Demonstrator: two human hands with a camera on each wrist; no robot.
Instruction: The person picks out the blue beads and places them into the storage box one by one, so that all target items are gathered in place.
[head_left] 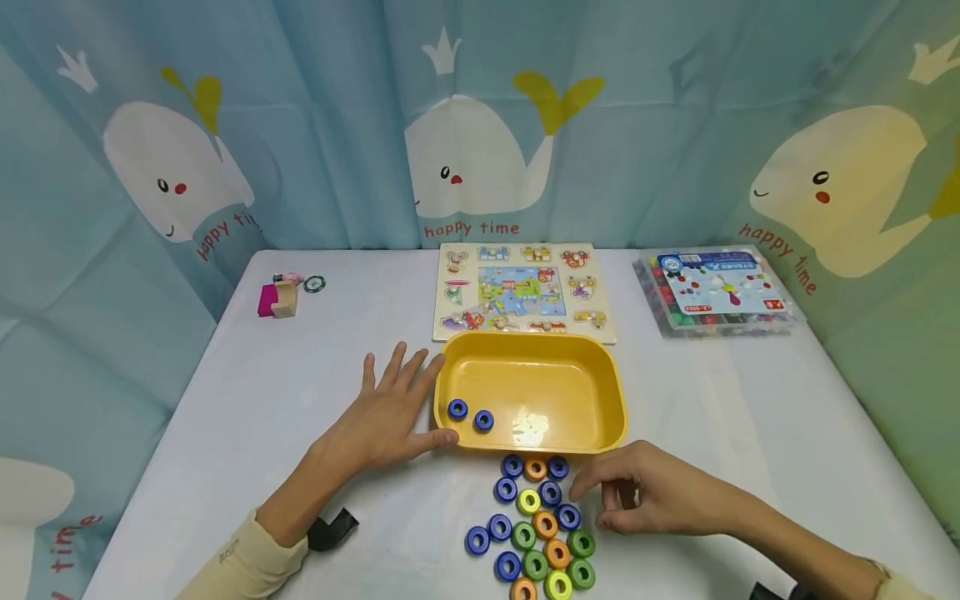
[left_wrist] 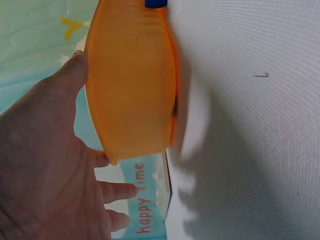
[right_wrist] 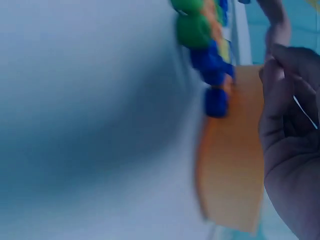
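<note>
A yellow tray (head_left: 536, 383) stands mid-table with two blue rings (head_left: 451, 411) in its near left corner. My left hand (head_left: 382, 421) is spread at the tray's left end; in the left wrist view, the thumb and a finger touch its rim. In front of the tray lie several loose rings: blue (head_left: 498, 568), green (head_left: 572, 546), orange (head_left: 548, 555) and yellow. My right hand (head_left: 667, 492) hovers just right of them, its fingers loosely bent, with nothing visible between them. The right wrist view is blurred, showing green rings (right_wrist: 192, 31) beside the tray's wall (right_wrist: 235, 170).
Behind the tray lies a picture puzzle board (head_left: 600, 287). A clear plastic box (head_left: 720, 292) of coloured pieces sits at the back right. Small toys (head_left: 285, 300), pink and wooden, and a round dark chip (head_left: 314, 284) are at the back left. Printed curtains border the table.
</note>
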